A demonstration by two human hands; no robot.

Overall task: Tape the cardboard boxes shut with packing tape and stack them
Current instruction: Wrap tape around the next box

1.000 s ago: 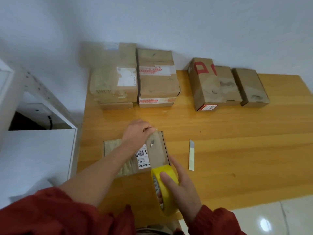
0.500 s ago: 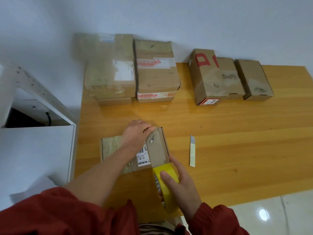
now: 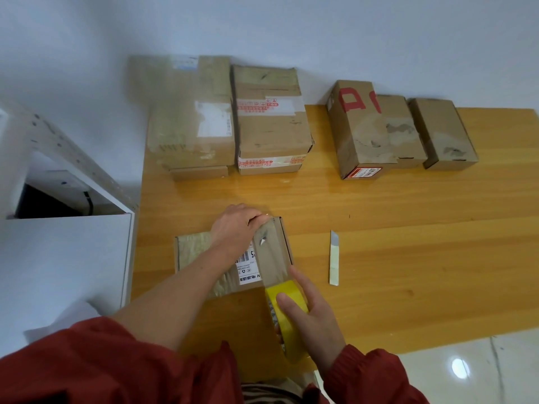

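While the left hand [image 3: 236, 228] lies on top of a flat cardboard box [image 3: 198, 252] near the front of the wooden bench [image 3: 423, 258], its fingers are curled over the box's far edge at the right-hand end, gripping it there. A strip of tape [image 3: 272, 252] runs from under those fingers back across the box top, just right of a white shipping label [image 3: 248, 268]. It ends at a yellow tape roll [image 3: 281, 288] at the box's near edge. The right hand [image 3: 312, 316] grasps that roll, with the thumb laid on its outer face and the fingers wrapped round the other side. The roll stands on edge, touching the near right corner of the box. Both forearms come out of red sleeves [image 3: 102, 368].

Right of the box, apart from both hands, a slim utility knife [image 3: 334, 258] lies flat on the bench, its blade pointing away from the person. More boxes stand along the back against the wall. At the left is a stack of two [image 3: 192, 126], touching a box bound with red-printed tape [image 3: 271, 126]. Further right are a taller box with red lettering [image 3: 355, 132], a lower box [image 3: 404, 132] against it, and a third box [image 3: 443, 132] just beside that. A white cabinet [image 3: 64, 263] stands against the bench's left side.
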